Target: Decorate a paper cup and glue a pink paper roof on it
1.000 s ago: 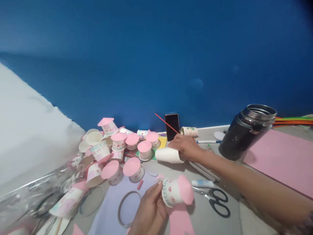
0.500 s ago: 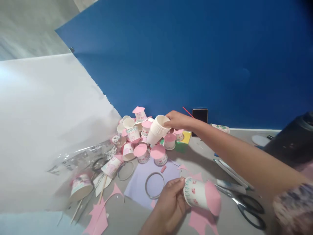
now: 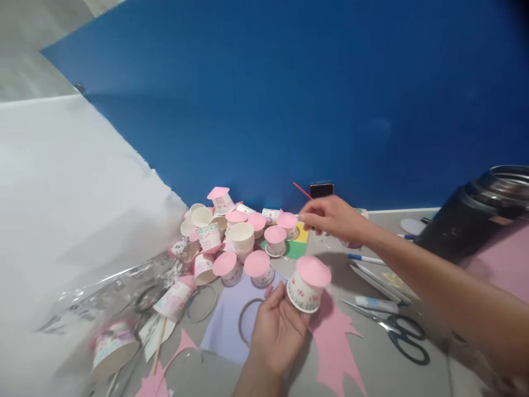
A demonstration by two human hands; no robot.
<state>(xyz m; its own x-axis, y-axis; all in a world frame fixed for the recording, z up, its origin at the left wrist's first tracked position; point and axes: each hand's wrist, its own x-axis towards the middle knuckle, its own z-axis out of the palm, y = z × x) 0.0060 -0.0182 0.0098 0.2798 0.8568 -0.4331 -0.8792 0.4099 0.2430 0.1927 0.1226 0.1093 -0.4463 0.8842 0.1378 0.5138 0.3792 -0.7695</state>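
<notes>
My left hand (image 3: 279, 331) holds a paper cup (image 3: 305, 292) by its side. The cup stands upside down, its white wall drawn with red and green marks and a pink paper cone on top. Over the table's back, my right hand (image 3: 326, 216) is slightly blurred, its fingers loosely bent and apart with nothing visible in them. Nearest to its fingertips is another pink-topped cup (image 3: 286, 221). A stack of plain white cups (image 3: 241, 238) stands to the left among several decorated cups, such as one with a pink cone (image 3: 258, 264).
Scissors (image 3: 390, 325), a small tube (image 3: 376, 304) and pens (image 3: 366, 259) lie at the right, before a dark bottle (image 3: 471, 215). Pink paper scraps (image 3: 334, 347), purple paper (image 3: 223, 331) and grey rings (image 3: 201, 304) cover the front. A phone (image 3: 321, 191) leans against the blue wall.
My right hand has let go of the white cup stack, which now stands among the decorated cups, and has moved right. My left hand has turned its cup from sideways to cone-up. The view has shifted right.
</notes>
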